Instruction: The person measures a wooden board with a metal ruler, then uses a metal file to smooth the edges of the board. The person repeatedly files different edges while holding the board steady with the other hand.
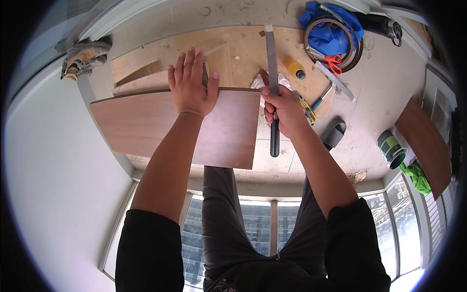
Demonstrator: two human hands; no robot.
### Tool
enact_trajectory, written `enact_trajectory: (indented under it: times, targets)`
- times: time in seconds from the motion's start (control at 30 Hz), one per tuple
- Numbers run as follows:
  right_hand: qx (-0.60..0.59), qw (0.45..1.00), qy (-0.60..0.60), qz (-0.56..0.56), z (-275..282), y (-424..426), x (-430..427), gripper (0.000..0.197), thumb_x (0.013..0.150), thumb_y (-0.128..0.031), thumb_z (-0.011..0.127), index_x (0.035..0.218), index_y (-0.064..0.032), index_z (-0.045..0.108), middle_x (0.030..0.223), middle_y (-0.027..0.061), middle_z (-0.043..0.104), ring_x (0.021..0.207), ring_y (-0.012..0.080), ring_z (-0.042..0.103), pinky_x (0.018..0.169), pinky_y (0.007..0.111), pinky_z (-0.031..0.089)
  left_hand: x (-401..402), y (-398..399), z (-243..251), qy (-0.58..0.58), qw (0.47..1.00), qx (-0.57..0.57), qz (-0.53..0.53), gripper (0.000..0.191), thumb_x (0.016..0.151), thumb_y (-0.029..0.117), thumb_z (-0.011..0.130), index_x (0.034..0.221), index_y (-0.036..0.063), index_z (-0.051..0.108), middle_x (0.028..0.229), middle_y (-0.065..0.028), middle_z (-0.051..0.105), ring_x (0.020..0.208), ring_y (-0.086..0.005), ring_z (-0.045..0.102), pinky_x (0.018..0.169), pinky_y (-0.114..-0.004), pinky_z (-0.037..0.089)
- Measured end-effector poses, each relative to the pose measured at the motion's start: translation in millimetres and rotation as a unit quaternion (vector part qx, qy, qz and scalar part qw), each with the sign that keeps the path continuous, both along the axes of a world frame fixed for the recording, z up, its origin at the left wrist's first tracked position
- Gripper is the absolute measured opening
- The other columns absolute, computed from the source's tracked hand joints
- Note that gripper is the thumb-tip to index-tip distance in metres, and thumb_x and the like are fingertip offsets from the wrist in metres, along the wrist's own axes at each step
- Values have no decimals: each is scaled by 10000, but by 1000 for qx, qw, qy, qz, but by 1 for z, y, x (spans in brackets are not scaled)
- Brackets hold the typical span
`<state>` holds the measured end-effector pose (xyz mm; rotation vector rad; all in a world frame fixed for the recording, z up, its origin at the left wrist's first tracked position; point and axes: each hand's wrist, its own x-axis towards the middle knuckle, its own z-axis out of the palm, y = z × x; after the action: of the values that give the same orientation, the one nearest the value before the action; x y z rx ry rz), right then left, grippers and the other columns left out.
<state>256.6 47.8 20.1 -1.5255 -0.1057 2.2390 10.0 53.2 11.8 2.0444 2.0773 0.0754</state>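
Observation:
My left hand (193,84) lies flat, fingers spread, over the far edge of a wood-faced panel (230,127). My right hand (282,107) is closed around a long flat metal file (271,58) with a black handle, at the panel's right far corner. The file points away from me, its handle end towards me. Whether its blade touches the panel edge, I cannot tell. Behind the right hand are a crumpled white sheet (283,81), a bottle of yellow-orange liquid (294,68), a yellow utility knife (306,107) and a tool with a teal handle (317,104).
A plywood board (248,47) lies on the floor beyond the panel. At upper right are edge-banding coils (356,54), blue cloth (330,40), red-handled scissors (335,65), a metal ruler (337,82) and a black flask (381,27). A slipper (334,131), a green can (390,148) and shoes (85,58) are around.

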Motion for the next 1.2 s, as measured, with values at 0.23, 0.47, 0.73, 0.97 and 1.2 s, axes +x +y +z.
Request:
enact_trajectory:
  times: [0.23, 0.47, 0.73, 0.97, 1.2]
  targets:
    - [65, 997, -28, 28, 3, 3, 1, 144, 973, -119, 628, 1064, -12, 658, 660, -21, 482, 499, 78, 448, 441, 248, 379, 1, 1, -1, -4, 1000, 7, -4, 600, 974, 428, 509, 1499, 143, 461, 1573, -78, 444, 1474, -334, 353, 1226, -540, 170]
    - [72, 983, -135, 102, 16, -9, -2, 171, 980, -192, 653, 1022, -26, 654, 643, -34, 451, 488, 66, 422, 446, 244, 382, -1, -1, 0, -4, 1000, 9, -4, 602, 970, 431, 513, 1494, 140, 465, 1568, -83, 449, 1473, -334, 353, 1227, -539, 167]
    - [75, 984, -101, 125, 15, 16, -6, 251, 956, -275, 709, 934, -48, 602, 648, -34, 476, 486, 58, 445, 431, 227, 365, 2, 1, 0, 0, 1000, 9, 3, 602, 961, 433, 531, 1485, 140, 476, 1564, -80, 455, 1470, -323, 360, 1228, -530, 172]
    - [83, 993, -52, 62, -2, -4, 13, 259, 904, -229, 767, 957, -30, 609, 668, -20, 495, 492, 71, 462, 434, 239, 378, 2, 0, 0, -5, 1000, 12, 5, 608, 960, 446, 538, 1486, 147, 474, 1555, -73, 468, 1472, -317, 360, 1231, -521, 171]
    - [84, 991, -66, 76, 1, 4, -2, 268, 892, -237, 784, 959, -44, 610, 666, -20, 499, 516, 70, 470, 453, 243, 391, 1, 0, 0, 1, 1000, 10, 6, 611, 962, 460, 537, 1484, 147, 478, 1553, -69, 470, 1471, -317, 361, 1232, -519, 170]
